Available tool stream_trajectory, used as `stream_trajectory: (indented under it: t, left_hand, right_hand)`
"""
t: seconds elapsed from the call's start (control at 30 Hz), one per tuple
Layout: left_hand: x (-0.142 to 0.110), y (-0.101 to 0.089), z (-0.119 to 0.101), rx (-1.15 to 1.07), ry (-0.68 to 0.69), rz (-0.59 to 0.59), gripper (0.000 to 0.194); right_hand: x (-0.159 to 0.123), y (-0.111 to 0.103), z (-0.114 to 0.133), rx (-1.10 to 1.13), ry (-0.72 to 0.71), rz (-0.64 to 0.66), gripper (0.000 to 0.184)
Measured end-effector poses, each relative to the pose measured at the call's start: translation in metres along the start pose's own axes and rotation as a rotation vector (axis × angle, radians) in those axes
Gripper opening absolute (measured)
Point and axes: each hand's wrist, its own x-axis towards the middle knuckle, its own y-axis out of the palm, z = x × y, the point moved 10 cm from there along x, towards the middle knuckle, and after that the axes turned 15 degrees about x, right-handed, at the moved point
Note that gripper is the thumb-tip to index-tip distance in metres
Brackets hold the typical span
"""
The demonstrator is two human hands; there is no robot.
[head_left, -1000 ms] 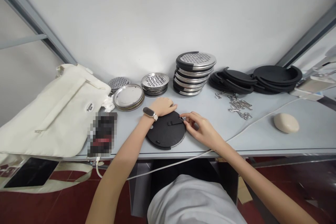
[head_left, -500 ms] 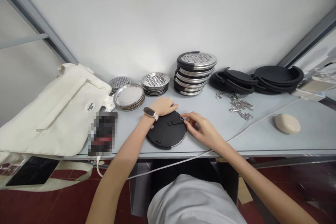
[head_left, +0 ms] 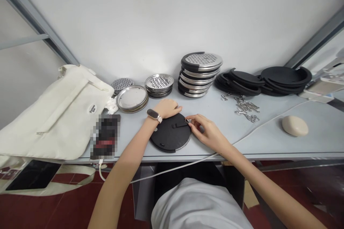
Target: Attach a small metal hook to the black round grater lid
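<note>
A black round disc (head_left: 171, 136) with a thin metal rim lies flat near the table's front edge. A slot and a small latch-like piece show on its face. My left hand (head_left: 167, 108), with a watch on the wrist, curls over the disc's far left edge and holds it; some of its fingertips are hidden. At the disc's right edge, my right hand (head_left: 204, 128) pinches a small metal clasp (head_left: 186, 121) between thumb and forefinger. Several loose metal clasps (head_left: 245, 106) lie in a pile further right.
Behind the disc stand metal lids (head_left: 132, 98), grater plates (head_left: 159, 82) and a tall stack of black-rimmed graters (head_left: 200, 75). Black round holders (head_left: 285, 78) are at the back right. A white cable (head_left: 252, 128), cream case (head_left: 295, 126), white bag (head_left: 59, 114) and phone (head_left: 105, 136) surround the work.
</note>
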Motion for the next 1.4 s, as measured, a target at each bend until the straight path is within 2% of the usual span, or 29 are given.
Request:
stream_trajectory:
  t: [1.07, 1.4]
  left_hand:
    - [0.000, -0.002, 0.000, 0.009, -0.002, -0.008, 0.057]
    - [0.001, -0.006, -0.005, 0.072, 0.023, -0.042, 0.052]
  right_hand:
    - [-0.001, -0.001, -0.005, 0.076, 0.047, -0.009, 0.021]
    - [0.002, -0.005, -0.014, 0.116, 0.119, -0.045, 0.024]
